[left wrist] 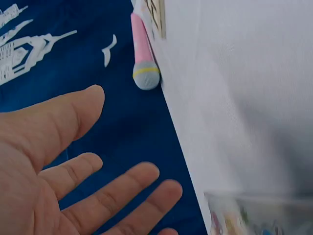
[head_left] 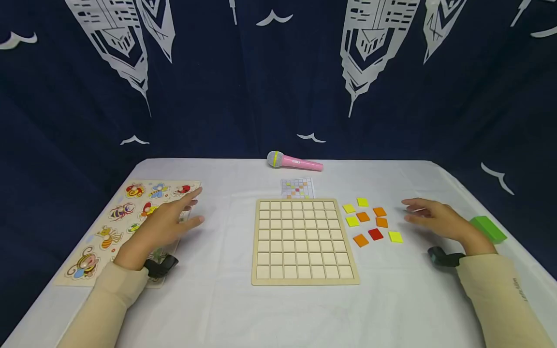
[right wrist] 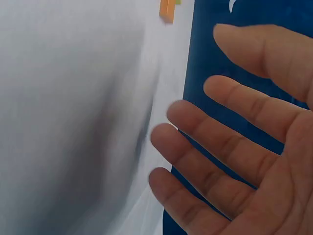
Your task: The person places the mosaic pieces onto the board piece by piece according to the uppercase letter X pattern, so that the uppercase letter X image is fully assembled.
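My left hand (head_left: 163,227) hovers over a board printed with cartoon insects (head_left: 97,237), its fingers spread and holding nothing. In the left wrist view that hand's palm and fingers (left wrist: 122,196) show bare. To the right, my right hand (head_left: 435,218) is above the white table, between small coloured squares and a green block (head_left: 488,229); the right wrist view shows its fingers (right wrist: 220,142) apart with nothing in them. A wooden grid board (head_left: 306,281) lies between the hands. Beside it are several loose squares: yellow (head_left: 395,237), orange (head_left: 360,240) and one red (head_left: 375,234).
A small card with a coloured grid pattern (head_left: 298,188) lies just behind the wooden board. Farther back, a pink toy microphone (head_left: 300,163) rests near the table's far edge. A dark blue cloth with white prints (head_left: 243,96) hangs behind the table.
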`<move>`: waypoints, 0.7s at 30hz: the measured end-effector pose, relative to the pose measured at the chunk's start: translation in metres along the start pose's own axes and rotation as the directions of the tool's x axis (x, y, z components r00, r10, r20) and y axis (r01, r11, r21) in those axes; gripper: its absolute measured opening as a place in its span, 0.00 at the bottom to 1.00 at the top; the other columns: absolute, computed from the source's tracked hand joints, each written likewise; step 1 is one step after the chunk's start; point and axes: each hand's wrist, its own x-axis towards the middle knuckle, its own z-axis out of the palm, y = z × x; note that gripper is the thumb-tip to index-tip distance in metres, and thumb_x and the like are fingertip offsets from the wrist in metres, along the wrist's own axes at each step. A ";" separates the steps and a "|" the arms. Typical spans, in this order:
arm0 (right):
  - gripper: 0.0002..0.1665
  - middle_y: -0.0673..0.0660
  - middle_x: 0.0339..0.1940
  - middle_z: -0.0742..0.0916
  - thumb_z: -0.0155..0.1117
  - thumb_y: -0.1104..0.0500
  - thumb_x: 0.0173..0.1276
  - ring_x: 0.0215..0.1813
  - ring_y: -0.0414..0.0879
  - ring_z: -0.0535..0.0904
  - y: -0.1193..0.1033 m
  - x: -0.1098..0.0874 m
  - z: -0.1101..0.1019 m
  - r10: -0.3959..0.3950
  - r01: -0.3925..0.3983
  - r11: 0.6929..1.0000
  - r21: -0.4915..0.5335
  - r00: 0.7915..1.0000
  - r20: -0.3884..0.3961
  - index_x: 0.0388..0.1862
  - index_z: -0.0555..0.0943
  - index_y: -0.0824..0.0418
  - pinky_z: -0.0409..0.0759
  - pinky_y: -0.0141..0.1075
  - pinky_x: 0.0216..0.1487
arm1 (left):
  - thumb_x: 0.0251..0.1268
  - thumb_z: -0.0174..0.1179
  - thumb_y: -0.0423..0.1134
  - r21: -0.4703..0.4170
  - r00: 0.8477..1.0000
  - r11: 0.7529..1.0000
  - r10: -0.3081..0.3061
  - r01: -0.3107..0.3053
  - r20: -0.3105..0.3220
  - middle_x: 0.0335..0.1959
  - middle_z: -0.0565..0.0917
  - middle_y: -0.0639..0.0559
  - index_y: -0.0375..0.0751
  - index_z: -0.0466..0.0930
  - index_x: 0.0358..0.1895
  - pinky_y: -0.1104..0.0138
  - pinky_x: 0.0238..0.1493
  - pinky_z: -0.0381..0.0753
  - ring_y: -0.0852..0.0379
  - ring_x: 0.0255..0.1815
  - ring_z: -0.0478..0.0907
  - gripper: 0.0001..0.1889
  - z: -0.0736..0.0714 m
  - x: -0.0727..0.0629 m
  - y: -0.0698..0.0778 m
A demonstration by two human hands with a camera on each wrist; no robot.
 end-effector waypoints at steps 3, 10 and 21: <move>0.32 0.79 0.64 0.82 0.68 0.56 0.80 0.63 0.77 0.80 -0.005 0.000 0.003 -0.017 0.017 1.000 0.011 1.000 0.011 0.73 0.74 0.75 0.82 0.67 0.62 | 0.79 0.66 0.45 -0.045 0.999 0.998 0.049 -0.048 0.012 0.70 0.81 0.32 0.40 0.60 0.86 0.35 0.67 0.77 0.33 0.70 0.79 0.39 0.005 0.001 0.005; 0.29 0.74 0.60 0.86 0.67 0.58 0.80 0.62 0.73 0.81 -0.016 0.005 0.009 -0.073 0.073 0.997 0.033 0.997 0.018 0.72 0.77 0.73 0.82 0.66 0.62 | 0.79 0.67 0.43 -0.101 0.991 0.986 0.133 -0.131 0.019 0.64 0.87 0.37 0.37 0.66 0.83 0.41 0.63 0.83 0.39 0.62 0.86 0.35 0.021 0.005 0.017; 0.28 0.68 0.55 0.89 0.71 0.59 0.78 0.56 0.63 0.84 -0.011 0.027 0.014 -0.073 0.072 0.996 0.052 0.997 0.023 0.70 0.79 0.73 0.85 0.52 0.59 | 0.79 0.66 0.46 -0.140 0.981 0.979 0.164 -0.149 0.105 0.54 0.90 0.47 0.39 0.69 0.81 0.49 0.55 0.87 0.50 0.51 0.89 0.34 0.047 0.010 0.033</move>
